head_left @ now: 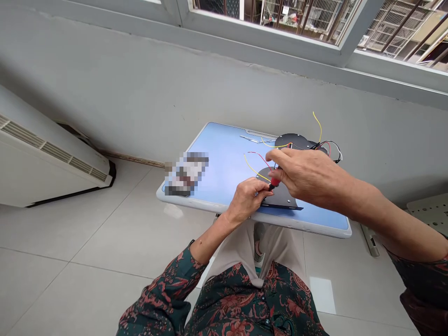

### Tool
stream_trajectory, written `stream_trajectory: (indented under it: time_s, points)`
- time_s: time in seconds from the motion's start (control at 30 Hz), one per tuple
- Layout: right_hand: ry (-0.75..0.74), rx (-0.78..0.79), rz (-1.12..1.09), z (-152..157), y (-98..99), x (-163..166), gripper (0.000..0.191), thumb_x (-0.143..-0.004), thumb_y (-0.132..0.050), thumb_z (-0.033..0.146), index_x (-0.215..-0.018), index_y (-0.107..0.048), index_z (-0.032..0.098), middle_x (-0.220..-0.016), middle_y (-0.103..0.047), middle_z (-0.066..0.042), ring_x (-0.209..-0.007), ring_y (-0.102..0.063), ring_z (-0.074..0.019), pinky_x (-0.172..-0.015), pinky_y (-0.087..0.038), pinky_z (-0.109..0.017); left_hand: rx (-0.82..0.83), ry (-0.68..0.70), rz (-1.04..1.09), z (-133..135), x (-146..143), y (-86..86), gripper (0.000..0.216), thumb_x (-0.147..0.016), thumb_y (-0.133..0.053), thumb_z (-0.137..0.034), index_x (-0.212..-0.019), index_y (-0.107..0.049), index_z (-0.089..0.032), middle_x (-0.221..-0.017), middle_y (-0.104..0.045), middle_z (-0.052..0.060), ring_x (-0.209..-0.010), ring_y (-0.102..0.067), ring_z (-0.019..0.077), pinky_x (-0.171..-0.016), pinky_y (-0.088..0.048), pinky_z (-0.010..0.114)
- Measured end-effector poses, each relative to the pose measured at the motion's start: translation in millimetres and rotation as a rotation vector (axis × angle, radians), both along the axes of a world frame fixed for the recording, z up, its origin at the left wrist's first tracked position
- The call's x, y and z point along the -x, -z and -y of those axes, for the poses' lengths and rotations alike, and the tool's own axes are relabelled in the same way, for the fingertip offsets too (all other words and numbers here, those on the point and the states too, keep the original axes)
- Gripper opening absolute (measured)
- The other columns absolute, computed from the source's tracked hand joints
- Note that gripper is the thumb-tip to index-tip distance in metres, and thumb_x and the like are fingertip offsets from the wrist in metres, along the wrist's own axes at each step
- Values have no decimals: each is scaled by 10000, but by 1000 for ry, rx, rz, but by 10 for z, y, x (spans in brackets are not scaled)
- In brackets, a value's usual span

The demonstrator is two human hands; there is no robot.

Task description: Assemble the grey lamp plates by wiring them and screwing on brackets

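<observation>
My right hand [303, 172] is closed around the red handle of a screwdriver [275, 182], which slants down to the left. At the screwdriver's black lower end, my left hand [247, 198] pinches with thumb and fingers; its tip is hidden there. Beneath both hands lies a dark rounded metal plate [285, 198] with a straight folded front edge and small screws. A yellow wire [249, 164] and a red wire [263, 158] rise from behind it. Just beyond my right hand is a second dark round plate [291, 139], partly covered, with more wires.
The blue tabletop [220, 144] carries a blurred-out item [187, 175] at the left. A thin metal strip [255, 139] lies near the back edge. Black, white and red wires [329, 144] bunch at the right. A wall and window stand behind, with a white appliance [52, 154] at the left.
</observation>
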State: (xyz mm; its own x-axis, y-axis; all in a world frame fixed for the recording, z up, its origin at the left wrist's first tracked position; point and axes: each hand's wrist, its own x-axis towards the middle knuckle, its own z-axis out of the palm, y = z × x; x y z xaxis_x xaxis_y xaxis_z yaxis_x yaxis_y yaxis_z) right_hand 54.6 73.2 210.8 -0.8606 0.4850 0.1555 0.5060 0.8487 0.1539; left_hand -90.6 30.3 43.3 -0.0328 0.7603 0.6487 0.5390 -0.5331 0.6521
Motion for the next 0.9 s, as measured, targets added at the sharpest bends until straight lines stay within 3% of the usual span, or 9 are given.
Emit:
stream_trajectory:
  time_s: [0.1, 0.27, 0.37, 0.47, 0.57, 0.67, 0.73, 0.9]
  points:
    - [-102, 30, 133, -4, -81, -9, 95, -941, -549, 178, -969, -636, 152, -857, -646, -54, -640, -482, -123, -555, -252, -273, 23, 7, 31, -3, -2, 11, 89, -898, -722, -184, -809, -724, -185, -767, -727, 8, -699, -635, 137, -691, -506, 260]
    - [168, -130, 199, 70, 7, 88, 433, -1040, -428, 449, -850, -648, 127, -729, -627, -92, -591, -441, -150, -554, -185, -306, 101, -34, 49, 66, -26, 59, 89, -924, -687, -177, -863, -746, -201, -788, -750, 3, -716, -664, 140, -725, -519, 264]
    - [204, -156, 225, 108, 58, 107, 547, -1061, -313, 520, -850, -646, 141, -720, -630, -97, -573, -434, -151, -564, -162, -308, 146, -134, 20, 249, -18, 120, 64, -930, -683, -184, -953, -736, -211, -852, -761, 6, -782, -678, 156, -772, -524, 282]
    - [134, -118, 286, 89, 36, 78, 462, -1073, -292, 435, -957, -633, 145, -781, -641, -94, -559, -417, -142, -561, -158, -303, 164, -143, -3, 447, 5, 188, 104, -903, -730, -218, -1003, -708, -204, -914, -740, 20, -816, -674, 162, -773, -530, 282]
    - [38, -37, 360, 37, -49, 50, 239, -1012, -379, 247, -1062, -586, 140, -866, -646, -94, -534, -373, -129, -544, -159, -302, 150, -113, -11, 529, 10, 246, 51, -924, -695, -184, -972, -702, -197, -906, -713, 23, -819, -668, 154, -749, -526, 265]
    - [33, 50, 435, 11, -129, 68, 195, -914, -451, 135, -1072, -564, 134, -782, -630, -66, -512, -353, -130, -541, -178, -303, 103, -137, 12, 496, -9, 293, 97, -942, -645, -124, -905, -700, -194, -848, -710, 12, -792, -665, 145, -730, -515, 255]
    - [99, 34, 445, 24, -138, 110, 174, -947, -456, 214, -1037, -580, 132, -703, -608, -61, -523, -391, -145, -546, -193, -301, 78, -164, 27, 461, -29, 315, 119, -940, -642, -112, -874, -696, -195, -814, -703, 4, -763, -657, 140, -713, -507, 252]
    - [278, -68, 359, 96, -36, 218, 458, -1018, -343, 445, -772, -617, 173, -648, -594, -102, -606, -520, -193, -571, -216, -305, 52, -197, 30, 450, -59, 336, 123, -941, -641, -118, -862, -687, -200, -779, -678, -3, -739, -638, 140, -693, -488, 253]
